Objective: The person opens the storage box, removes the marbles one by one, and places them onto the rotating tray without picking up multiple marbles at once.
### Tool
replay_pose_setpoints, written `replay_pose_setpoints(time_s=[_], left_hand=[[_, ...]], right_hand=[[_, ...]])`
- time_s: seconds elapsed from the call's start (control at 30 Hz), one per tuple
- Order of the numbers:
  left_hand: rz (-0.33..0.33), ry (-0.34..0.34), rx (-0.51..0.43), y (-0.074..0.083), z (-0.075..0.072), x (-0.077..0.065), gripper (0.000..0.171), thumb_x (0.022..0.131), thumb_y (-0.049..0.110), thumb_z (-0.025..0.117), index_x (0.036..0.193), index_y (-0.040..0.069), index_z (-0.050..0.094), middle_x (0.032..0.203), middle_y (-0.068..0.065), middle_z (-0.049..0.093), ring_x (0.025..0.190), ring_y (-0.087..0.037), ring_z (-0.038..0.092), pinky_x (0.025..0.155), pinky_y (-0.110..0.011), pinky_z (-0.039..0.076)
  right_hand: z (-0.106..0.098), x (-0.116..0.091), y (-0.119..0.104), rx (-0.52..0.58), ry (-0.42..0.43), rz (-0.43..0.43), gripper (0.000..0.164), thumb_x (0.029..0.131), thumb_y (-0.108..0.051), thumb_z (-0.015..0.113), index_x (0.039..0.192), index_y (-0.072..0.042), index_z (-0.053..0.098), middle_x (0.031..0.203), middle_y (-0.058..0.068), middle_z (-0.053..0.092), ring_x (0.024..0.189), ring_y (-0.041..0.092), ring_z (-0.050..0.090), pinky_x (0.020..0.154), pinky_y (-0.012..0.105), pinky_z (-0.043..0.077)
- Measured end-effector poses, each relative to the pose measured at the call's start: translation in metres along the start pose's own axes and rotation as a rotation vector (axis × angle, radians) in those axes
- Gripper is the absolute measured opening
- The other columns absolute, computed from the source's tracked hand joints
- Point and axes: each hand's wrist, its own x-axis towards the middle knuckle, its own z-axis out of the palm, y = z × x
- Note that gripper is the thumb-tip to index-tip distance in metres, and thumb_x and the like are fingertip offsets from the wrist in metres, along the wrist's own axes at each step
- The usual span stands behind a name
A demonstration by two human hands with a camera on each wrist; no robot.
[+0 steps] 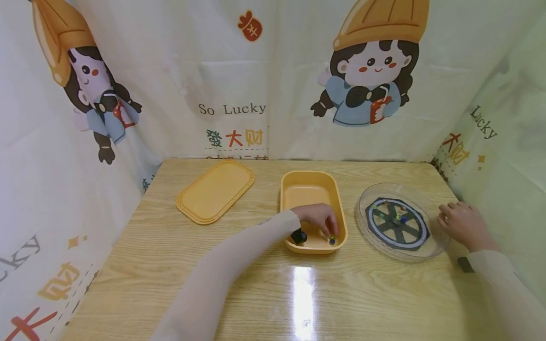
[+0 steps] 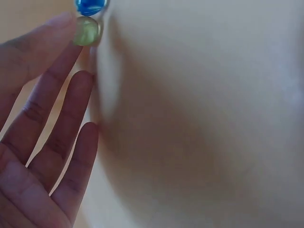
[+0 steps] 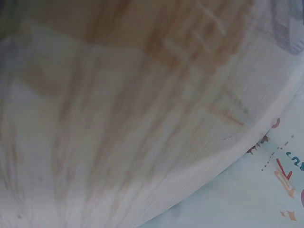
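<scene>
In the head view, my left hand reaches into a yellow-orange bin. Its thumb and index finger pinch a yellow-green marble close to the bin's wall, as the left wrist view shows. A blue marble lies right beside that one. To the right stands a clear round dish, with a dark octagonal piece that has a pale ring and spokes; several small coloured marbles lie over it. My right hand rests at the dish's right rim, fingers loosely bent. The right wrist view does not show this hand.
A flat yellow-orange lid lies on the wooden table at the back left. Printed cloth curtains rise behind the table and on both sides. A small black device sits at the left wrist, inside the bin.
</scene>
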Motion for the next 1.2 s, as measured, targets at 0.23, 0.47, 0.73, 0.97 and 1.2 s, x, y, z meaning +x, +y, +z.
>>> replay_pose_setpoints(time_s=[0.23,0.47,0.73,0.97,1.2], left_hand=[[-0.008,0.002,0.056,-0.0043,0.003,0.004,0.014,0.078,0.009,0.075,0.091,0.011,0.077,0.093,0.002,0.075,0.082,0.002,0.063,0.073,-0.009,0.047],[-0.034,0.008,0.079,-0.0008,0.0054,0.0036,0.013,0.078,0.007,0.074,0.09,0.012,0.078,0.091,0.003,0.074,0.081,0.0,0.062,0.071,-0.01,0.047],[-0.04,0.014,0.153,0.001,0.0063,0.0031,0.013,0.078,0.009,0.075,0.09,0.014,0.078,0.092,0.005,0.074,0.081,0.001,0.062,0.071,-0.008,0.046],[-0.044,0.02,0.122,-0.0015,0.0057,0.0032,0.014,0.076,0.007,0.076,0.087,0.015,0.078,0.092,0.007,0.074,0.084,0.003,0.063,0.073,-0.008,0.047],[-0.047,0.036,0.154,-0.0038,0.0057,0.004,0.015,0.075,0.005,0.077,0.085,0.016,0.078,0.09,0.008,0.073,0.079,0.001,0.061,0.07,-0.009,0.047]], right_hand=[[0.0005,-0.0004,0.001,-0.001,-0.018,0.008,0.009,0.068,-0.004,0.061,0.066,-0.001,0.053,0.056,0.011,0.05,0.049,0.029,0.044,0.047,0.049,0.038],[0.0003,-0.0012,0.0008,0.004,-0.019,0.01,0.008,0.069,-0.004,0.06,0.066,-0.001,0.054,0.056,0.011,0.051,0.05,0.03,0.046,0.048,0.05,0.039],[-0.0029,0.0001,-0.0012,0.008,-0.052,0.031,0.007,0.07,-0.004,0.06,0.067,0.0,0.055,0.057,0.01,0.05,0.05,0.03,0.046,0.048,0.05,0.04],[-0.0043,0.0007,-0.0018,0.011,-0.081,0.051,0.006,0.07,-0.004,0.059,0.071,0.002,0.057,0.058,0.011,0.051,0.05,0.029,0.045,0.048,0.05,0.04],[-0.0025,-0.0002,-0.0006,0.012,-0.072,0.049,0.006,0.07,-0.004,0.059,0.071,0.002,0.057,0.057,0.011,0.05,0.051,0.029,0.046,0.05,0.051,0.04]])
